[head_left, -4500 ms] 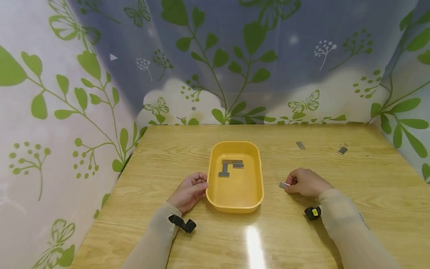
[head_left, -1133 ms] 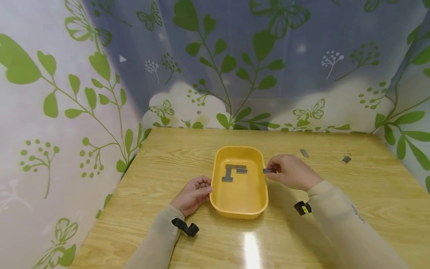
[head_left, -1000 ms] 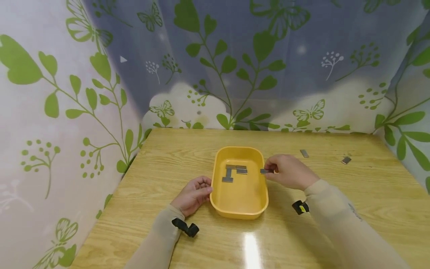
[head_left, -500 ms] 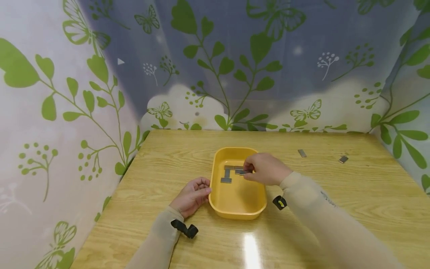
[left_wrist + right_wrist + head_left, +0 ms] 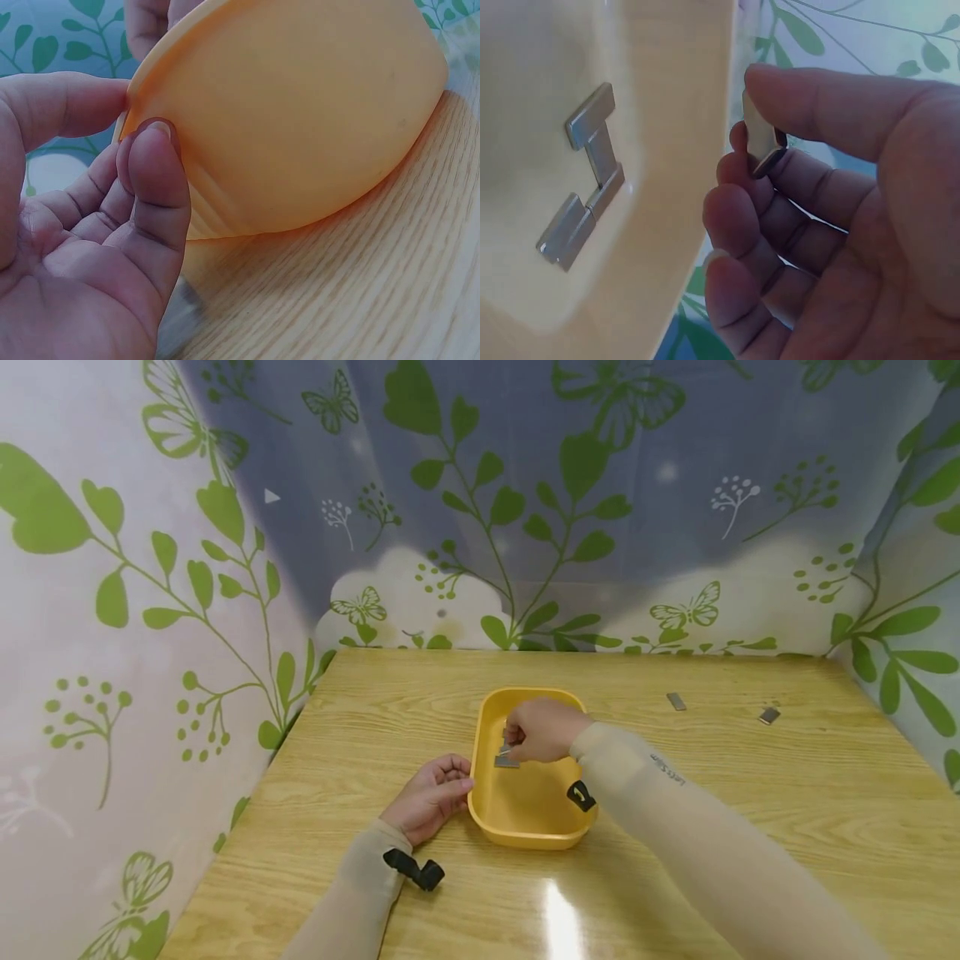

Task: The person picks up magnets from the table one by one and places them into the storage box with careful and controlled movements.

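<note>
A yellow plastic basin (image 5: 528, 814) stands on the table. My left hand (image 5: 431, 797) holds its left rim; in the left wrist view the thumb (image 5: 71, 109) is over the rim and curled fingers are against the outer wall. My right hand (image 5: 546, 731) is over the basin. It pinches a small flat rectangular metal piece (image 5: 760, 139) between thumb and fingers. Several similar metal pieces (image 5: 602, 154) lie joined in an angular row on the basin's floor. In the head view the right hand hides most of them; one metal piece (image 5: 507, 762) shows below it.
Two more flat metal pieces, a nearer-centre piece (image 5: 677, 702) and a far-right piece (image 5: 768, 717), lie on the wooden table (image 5: 712, 768) right of the basin. A leaf-patterned cloth (image 5: 517, 527) rises behind the table and at both sides.
My right hand has carried the metal piece from the table right of the basin, across its right rim, to above the laid pieces. The left hand and basin stay nearly in place.
</note>
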A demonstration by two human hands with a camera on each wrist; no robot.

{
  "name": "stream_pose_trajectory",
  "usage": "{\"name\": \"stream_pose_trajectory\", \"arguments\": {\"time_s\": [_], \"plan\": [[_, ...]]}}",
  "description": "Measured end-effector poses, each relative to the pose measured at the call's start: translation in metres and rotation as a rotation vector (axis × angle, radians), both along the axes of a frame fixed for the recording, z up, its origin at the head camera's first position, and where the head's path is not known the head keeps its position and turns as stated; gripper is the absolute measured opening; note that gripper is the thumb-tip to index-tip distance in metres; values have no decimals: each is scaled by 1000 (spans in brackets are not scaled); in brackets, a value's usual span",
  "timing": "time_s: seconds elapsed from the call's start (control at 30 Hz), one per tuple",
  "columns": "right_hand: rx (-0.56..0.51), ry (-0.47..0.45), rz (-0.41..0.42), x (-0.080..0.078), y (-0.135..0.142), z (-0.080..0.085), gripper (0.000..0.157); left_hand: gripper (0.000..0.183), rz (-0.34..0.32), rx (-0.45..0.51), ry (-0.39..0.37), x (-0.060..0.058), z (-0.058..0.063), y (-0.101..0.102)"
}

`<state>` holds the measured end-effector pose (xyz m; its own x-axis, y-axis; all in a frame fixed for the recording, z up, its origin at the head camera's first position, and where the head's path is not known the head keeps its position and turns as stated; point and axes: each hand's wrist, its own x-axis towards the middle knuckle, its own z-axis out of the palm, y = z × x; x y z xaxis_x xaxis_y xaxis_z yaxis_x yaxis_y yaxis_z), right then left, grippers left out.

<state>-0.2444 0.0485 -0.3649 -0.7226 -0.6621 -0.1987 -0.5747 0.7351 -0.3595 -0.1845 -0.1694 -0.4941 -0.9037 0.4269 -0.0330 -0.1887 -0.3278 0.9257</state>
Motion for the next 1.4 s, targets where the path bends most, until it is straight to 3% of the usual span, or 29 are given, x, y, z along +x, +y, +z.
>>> {"name": "stream_pose_trajectory", "arguments": {"time_s": [0.27, 0.67, 1.0, 1.4], "plan": [[71, -36, -6, -9, -18, -16, 18, 22, 4, -15, -4, 0, 0, -1], [151, -113, -73, -17, -22, -43, 17, 24, 5, -3, 3, -1, -1, 0], [166, -114, -93, -16, -18, -53, 10, 19, 1, -3, -4, -1, -1, -1], [182, -115, -118, -14, -19, -60, 13, 19, 5, -2, 6, 0, -1, 0]]}}
